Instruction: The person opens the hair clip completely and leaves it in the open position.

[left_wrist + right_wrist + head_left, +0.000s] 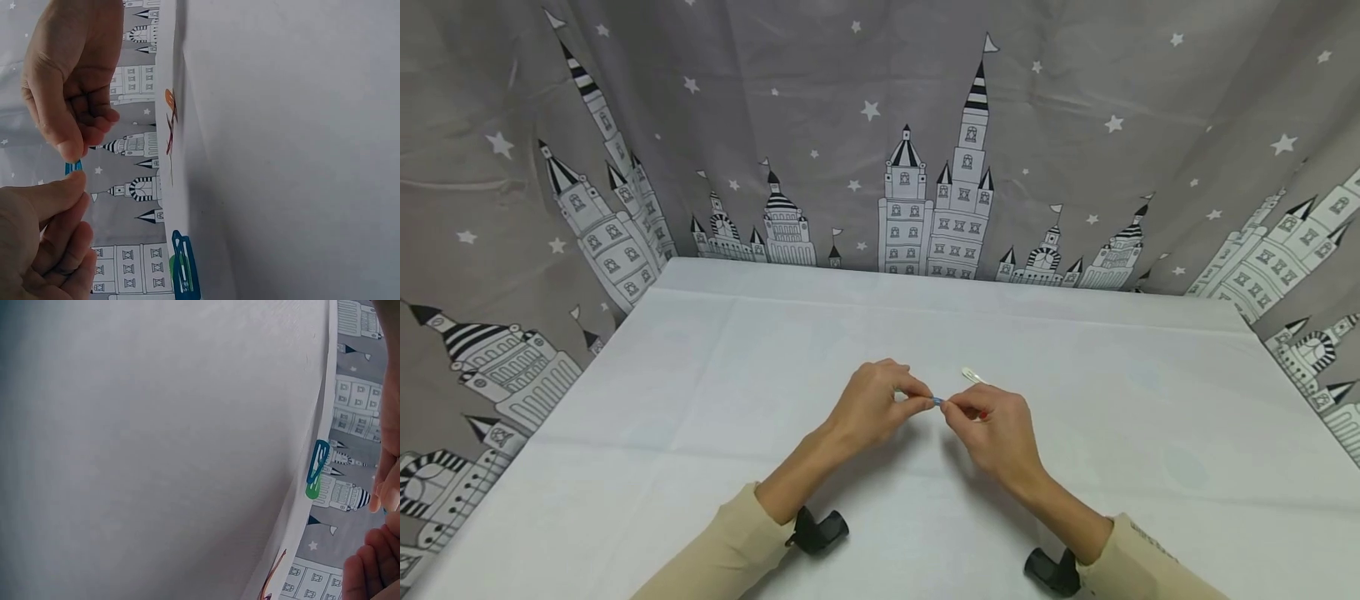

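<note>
Between the fingertips of both hands is a small blue snap hair clip (937, 401). My left hand (876, 404) pinches its left end between thumb and index finger, and my right hand (996, 425) pinches the opposite end. Seen from the left wrist, only a short middle stretch of the clip (74, 167) shows; the fingertips hide both ends. The right hand's remaining fingers are loosely curled. At the edge of the right wrist view, the hands cover nearly all of the held clip.
A pale hair clip (972, 375) lies just beyond my right hand, with a bit of red (982, 414) showing under the fingers. A larger blue clip (194, 275) overlaps a green clip (314, 489) on the white tablecloth (737, 350). Orange and red clips (170, 100) lie apart from them.
</note>
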A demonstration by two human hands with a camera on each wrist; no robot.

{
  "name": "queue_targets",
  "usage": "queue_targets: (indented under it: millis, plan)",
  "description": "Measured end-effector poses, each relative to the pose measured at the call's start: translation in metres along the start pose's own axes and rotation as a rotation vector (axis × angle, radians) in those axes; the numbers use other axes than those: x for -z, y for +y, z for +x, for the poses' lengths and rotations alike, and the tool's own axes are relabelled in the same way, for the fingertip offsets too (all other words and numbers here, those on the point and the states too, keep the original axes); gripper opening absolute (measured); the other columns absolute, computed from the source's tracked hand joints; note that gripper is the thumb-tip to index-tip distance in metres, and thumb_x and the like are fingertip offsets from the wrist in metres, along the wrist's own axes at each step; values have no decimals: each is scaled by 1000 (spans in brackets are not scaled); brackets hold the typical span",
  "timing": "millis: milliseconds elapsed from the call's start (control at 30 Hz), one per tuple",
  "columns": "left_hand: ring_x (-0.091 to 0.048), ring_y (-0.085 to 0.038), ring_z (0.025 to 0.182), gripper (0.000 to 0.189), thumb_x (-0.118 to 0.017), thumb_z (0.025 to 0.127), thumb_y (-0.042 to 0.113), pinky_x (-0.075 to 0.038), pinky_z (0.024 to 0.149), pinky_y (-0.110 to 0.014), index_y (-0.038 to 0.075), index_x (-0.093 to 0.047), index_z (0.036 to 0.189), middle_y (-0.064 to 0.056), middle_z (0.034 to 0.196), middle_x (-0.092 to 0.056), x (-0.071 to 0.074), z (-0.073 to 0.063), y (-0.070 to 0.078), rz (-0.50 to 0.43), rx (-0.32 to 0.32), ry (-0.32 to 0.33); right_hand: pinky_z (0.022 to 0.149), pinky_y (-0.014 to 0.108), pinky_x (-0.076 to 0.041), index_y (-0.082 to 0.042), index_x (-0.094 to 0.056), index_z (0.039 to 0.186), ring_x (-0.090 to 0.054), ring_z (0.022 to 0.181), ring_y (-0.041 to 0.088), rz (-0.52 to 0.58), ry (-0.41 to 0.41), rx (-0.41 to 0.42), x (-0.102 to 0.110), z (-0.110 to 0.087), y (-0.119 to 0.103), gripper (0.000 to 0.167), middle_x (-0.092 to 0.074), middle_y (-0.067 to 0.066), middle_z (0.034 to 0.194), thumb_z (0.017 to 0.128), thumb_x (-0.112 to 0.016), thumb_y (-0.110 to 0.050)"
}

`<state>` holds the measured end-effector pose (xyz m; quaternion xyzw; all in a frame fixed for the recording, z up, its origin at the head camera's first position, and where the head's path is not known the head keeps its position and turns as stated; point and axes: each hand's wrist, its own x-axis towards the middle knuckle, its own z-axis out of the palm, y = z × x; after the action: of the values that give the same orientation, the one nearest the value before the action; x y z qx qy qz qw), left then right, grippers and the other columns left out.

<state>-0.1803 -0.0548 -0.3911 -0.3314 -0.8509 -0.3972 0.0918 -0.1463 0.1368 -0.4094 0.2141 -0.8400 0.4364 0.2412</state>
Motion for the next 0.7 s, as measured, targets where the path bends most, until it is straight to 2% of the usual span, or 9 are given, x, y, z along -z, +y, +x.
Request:
queue_targets:
  millis: [67,167,367,567,700]
  plan:
    - [-66,-24,95,4,-80,82,9,-48,93,-42,9,-80,85,5,79,-74,1,0,-1,-8,4,-8,55,27,-45,-5,-75,72,-54,62,8,17,-14,-14,0,0,0,13,-64,-10,67,78,-74,6]
    - [-66,-26,100,4,-80,83,10,-47,94,-41,10,-80,86,6,80,-73,1,-1,-4,-20,13,-23,56,28,-45,-6,-76,74,-54,63,8,35,-38,-37,1,0,-1,11,-64,-10,69,80,-75,4]
    - [-62,-17,84,5,-80,83,12,-46,79,-33,12,-79,89,9,80,-71,2,-3,-8,-20,8,-44,59,30,-47,-8,-77,78,-56,66,8,42,-67,-78,1,-1,0,10,-66,-10,72,82,-75,1]
    - [-61,-10,87,7,-80,83,12,-46,83,-33,12,-79,91,9,84,-72,3,-4,-11,-2,9,-66,66,29,-52,-7,-76,88,-61,73,10,55,-133,-133,1,-3,0,4,-67,-8,80,85,-74,-4]
    - [-62,-10,88,8,-79,84,12,-45,86,-36,12,-79,92,9,85,-73,3,-4,-13,7,12,-74,71,34,-54,-5,-75,95,-59,78,13,50,-163,-169,0,-3,-1,10,-66,-4,84,85,-74,-4]
